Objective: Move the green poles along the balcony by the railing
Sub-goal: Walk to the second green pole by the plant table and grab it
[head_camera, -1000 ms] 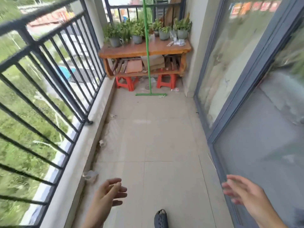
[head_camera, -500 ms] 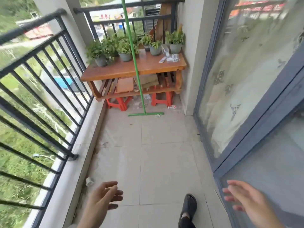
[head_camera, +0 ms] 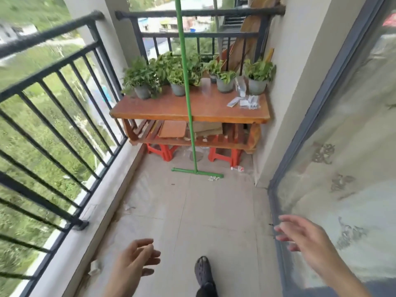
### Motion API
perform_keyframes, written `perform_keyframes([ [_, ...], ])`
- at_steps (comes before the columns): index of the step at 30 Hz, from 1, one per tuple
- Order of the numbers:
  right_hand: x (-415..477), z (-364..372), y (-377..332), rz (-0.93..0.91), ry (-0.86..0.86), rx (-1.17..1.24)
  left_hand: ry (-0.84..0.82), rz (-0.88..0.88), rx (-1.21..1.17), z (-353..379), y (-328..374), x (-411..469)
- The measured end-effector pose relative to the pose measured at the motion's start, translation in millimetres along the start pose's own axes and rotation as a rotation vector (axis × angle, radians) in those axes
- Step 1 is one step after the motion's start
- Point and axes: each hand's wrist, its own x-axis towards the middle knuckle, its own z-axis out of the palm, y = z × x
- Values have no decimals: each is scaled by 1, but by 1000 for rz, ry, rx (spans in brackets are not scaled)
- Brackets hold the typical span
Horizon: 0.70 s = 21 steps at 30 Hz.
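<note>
The person's left hand [head_camera: 137,259] and right hand [head_camera: 304,236] are hanging loosely spread and empty while the green pole [head_camera: 188,99] is standing far off against the wooden table [head_camera: 214,113], likely light, rigid, top-heavy, best gripped mid-shaft.

Your left hand [head_camera: 137,261] is out front, fingers loosely curled, holding nothing. Your right hand [head_camera: 306,236] reaches forward, fingers spread, empty. One dark-shod foot [head_camera: 203,270] steps ahead between them.
</note>
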Motion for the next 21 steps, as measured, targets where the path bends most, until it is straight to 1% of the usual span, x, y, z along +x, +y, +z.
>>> perform_keyframes([
  [5,113,6,-16,60,-6,-3,23,-16,-10,28,53,99],
  [14,280,8,-93,65,43,43,35,97,40,70,188,261],
  [17,332,7,-102,97,19,32,69,94,61,79,211,307],
  [21,417,3,-112,151,-21,35,176,19,29,98,224,361],
])
